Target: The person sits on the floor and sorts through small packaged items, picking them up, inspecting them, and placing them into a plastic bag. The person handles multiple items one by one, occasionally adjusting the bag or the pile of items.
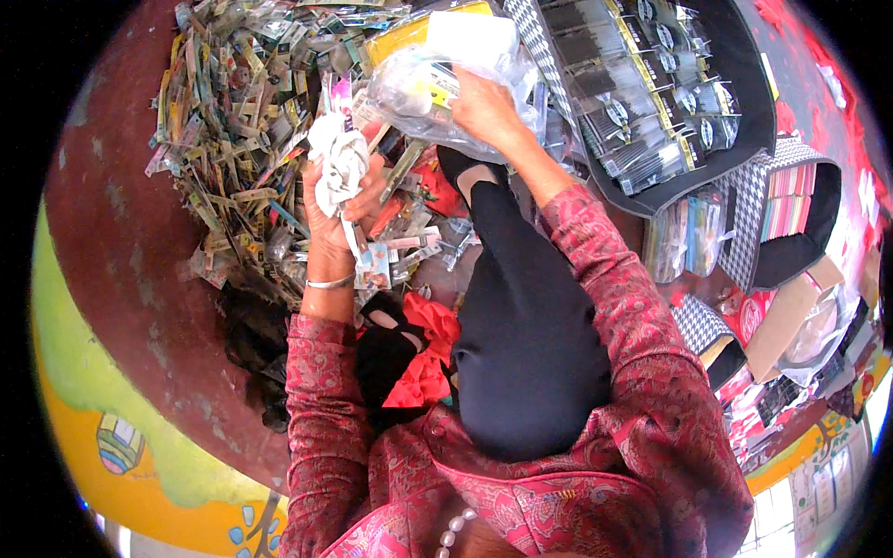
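Crumpled white plastic wad [337,160] clenched in left hand [339,200] grip; right hand [484,110] pinching clear crinkly bag [437,88].

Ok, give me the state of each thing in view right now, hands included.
left hand: grip shut on white crumpled bundle
right hand: resting on clear plastic bag, grip unclear
clear plastic bag: crumpled, something yellow inside
pile of small packets: loose, scattered heap
black tray: filled with rows of packets

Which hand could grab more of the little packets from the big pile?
Probably the left hand: it hovers right over the pile of small packets, though it clutches crumpled white paper. The right hand grips a clear plastic bag.
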`<state>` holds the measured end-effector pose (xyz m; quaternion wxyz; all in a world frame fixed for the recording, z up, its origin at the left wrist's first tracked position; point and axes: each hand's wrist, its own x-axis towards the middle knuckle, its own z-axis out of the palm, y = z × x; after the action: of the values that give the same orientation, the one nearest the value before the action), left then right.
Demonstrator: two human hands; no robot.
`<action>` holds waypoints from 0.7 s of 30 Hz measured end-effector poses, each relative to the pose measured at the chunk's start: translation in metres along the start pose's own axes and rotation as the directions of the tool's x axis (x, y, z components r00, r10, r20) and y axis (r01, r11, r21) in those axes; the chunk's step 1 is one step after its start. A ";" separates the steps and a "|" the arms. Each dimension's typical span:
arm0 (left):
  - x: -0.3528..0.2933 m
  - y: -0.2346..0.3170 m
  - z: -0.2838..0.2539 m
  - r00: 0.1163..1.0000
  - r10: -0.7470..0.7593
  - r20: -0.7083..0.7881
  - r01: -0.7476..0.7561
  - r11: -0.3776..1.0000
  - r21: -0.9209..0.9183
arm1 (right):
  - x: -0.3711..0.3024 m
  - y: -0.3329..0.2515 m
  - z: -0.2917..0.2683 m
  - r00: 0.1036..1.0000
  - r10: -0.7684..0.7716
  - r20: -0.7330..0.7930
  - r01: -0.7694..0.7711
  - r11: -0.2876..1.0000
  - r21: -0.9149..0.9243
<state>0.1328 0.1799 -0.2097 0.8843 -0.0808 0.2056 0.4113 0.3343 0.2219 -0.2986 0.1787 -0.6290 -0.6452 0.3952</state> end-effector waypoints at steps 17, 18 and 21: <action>-0.090 -0.003 0.040 0.953 0.099 -0.286 -0.028 0.970 0.241 | -0.078 -0.032 -0.063 0.890 -0.402 0.213 0.450 0.707 -0.546; -0.105 -0.005 0.043 0.952 0.097 -0.289 -0.034 0.976 0.213 | -0.070 -0.035 -0.062 0.887 -0.397 0.235 0.459 0.713 -0.530; -0.149 -0.012 0.051 0.922 0.160 -0.353 -0.078 0.969 0.235 | -0.042 -0.028 -0.047 0.865 -0.471 0.176 0.485 0.690 -0.537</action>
<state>0.0709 0.0849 -0.0996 0.8066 -0.0474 0.4163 0.4170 0.3555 0.1981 -0.2379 0.0732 -0.4585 -0.8755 0.1337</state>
